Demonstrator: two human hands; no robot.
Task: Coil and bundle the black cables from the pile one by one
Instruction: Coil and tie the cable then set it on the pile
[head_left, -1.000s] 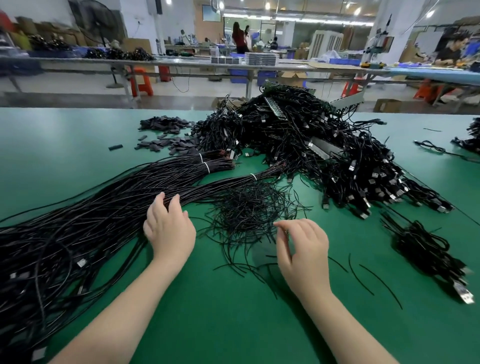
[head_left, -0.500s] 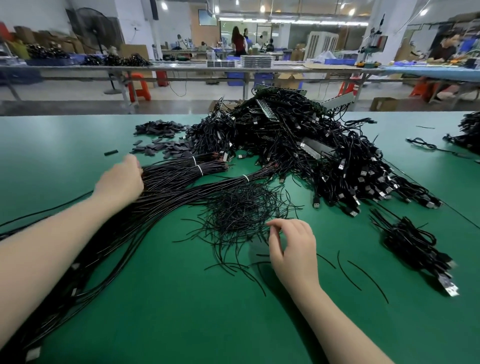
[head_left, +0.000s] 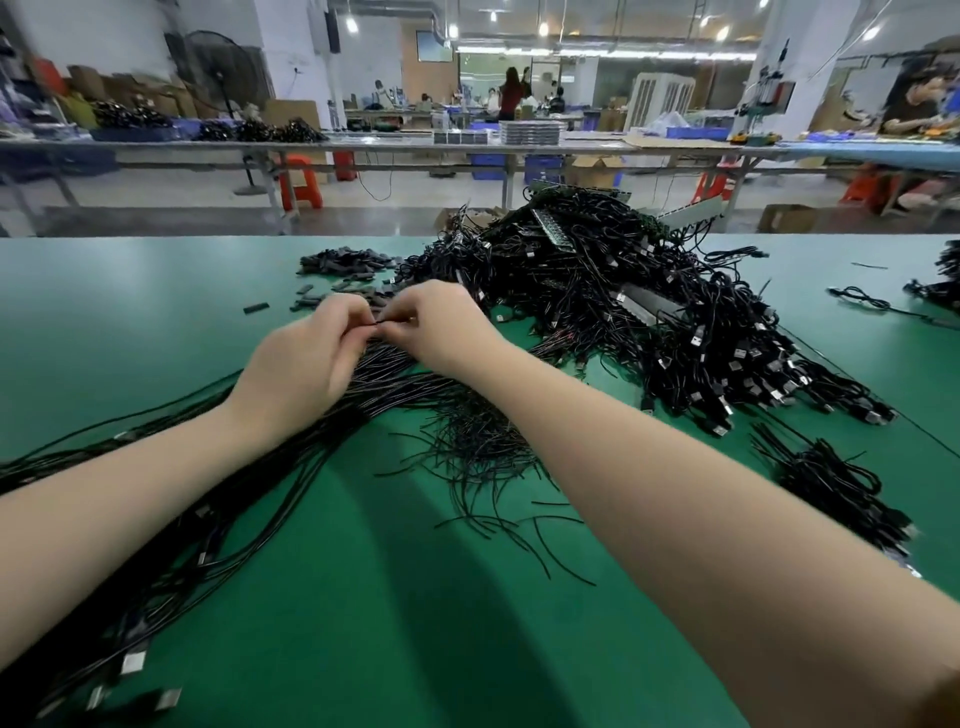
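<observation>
Left hand (head_left: 306, 358) and right hand (head_left: 441, 332) together pinching black cables (head_left: 395, 374).

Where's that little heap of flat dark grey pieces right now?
In the head view, the dark grey pieces lie on the far part of the green table, left of the big cable pile and just beyond both hands.

Table (head_left: 156, 322): plain green. Cables (head_left: 395, 379): black. Pile (head_left: 649, 312): black, plugs silver-tipped. Ties (head_left: 488, 457): thin, black. Small pieces (head_left: 343, 260): dark grey. Stools (head_left: 298, 182): orange-red. Bins (head_left: 540, 169): blue. Boxes (head_left: 787, 218): brown cardboard. Far wall (head_left: 291, 57): white.
</observation>
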